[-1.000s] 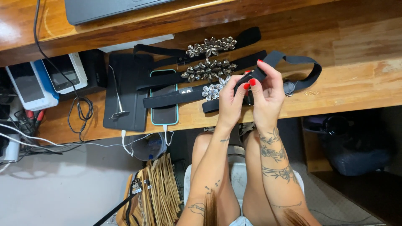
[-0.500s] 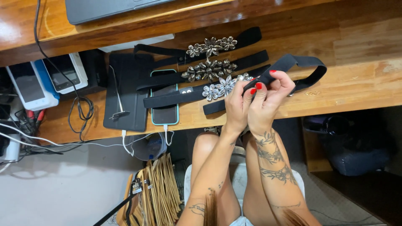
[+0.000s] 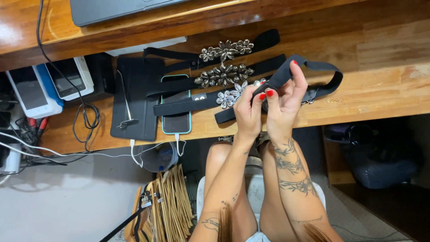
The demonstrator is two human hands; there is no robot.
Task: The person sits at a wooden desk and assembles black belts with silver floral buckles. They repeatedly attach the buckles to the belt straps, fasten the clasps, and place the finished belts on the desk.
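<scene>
My left hand (image 3: 247, 112) and my right hand (image 3: 285, 101) are close together above the front edge of the wooden table (image 3: 380, 85), both pinching a black elastic belt (image 3: 324, 67) that loops off to the right. Its jewelled flower piece (image 3: 233, 94) shows just left of my left fingers. Two more black belts with crystal flower clusters, one (image 3: 226, 49) at the back and one (image 3: 224, 75) in the middle, lie flat on the table beyond my hands.
A phone (image 3: 176, 105) with a teal case lies under the belts beside a black tablet case (image 3: 134, 98) with a thin metal tool on it. A laptop (image 3: 121, 8) sits at the back. Cables and small devices (image 3: 45, 85) are left. Wooden hangers (image 3: 168, 210) stand below.
My hands have drawn together over the belt. The right hand has slid along the strap and lifted its loop, which has shifted slightly left.
</scene>
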